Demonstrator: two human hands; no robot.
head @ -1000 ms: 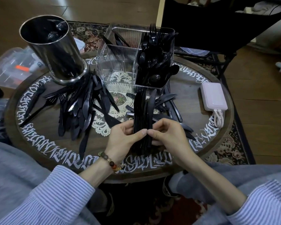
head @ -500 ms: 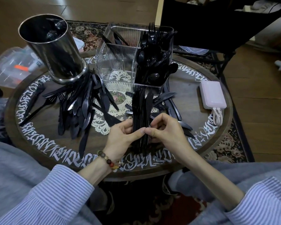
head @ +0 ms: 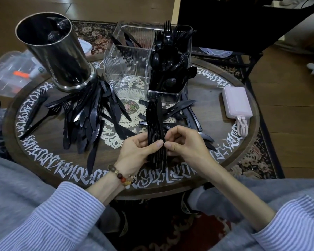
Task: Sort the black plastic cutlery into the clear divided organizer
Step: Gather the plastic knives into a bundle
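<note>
Head view: left hand (head: 134,151) clenches a knife bundle (head: 155,134) upright over the table's (head: 216,98) 6 o'clock edge; right hand (head: 184,144) pinches the bundle's side, probably squaring it. Risk: slick handles fan out and drop off the rim. Organizer (head: 132,69) at 12 o'clock has its right cells packed; tips may snag. Loose pile (head: 87,116) at 9 o'clock remains unsorted.

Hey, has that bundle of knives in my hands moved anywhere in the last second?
No. The knife bundle stays upright between the left hand and right hand, just in front of the organizer; only the camera shifted.
</note>
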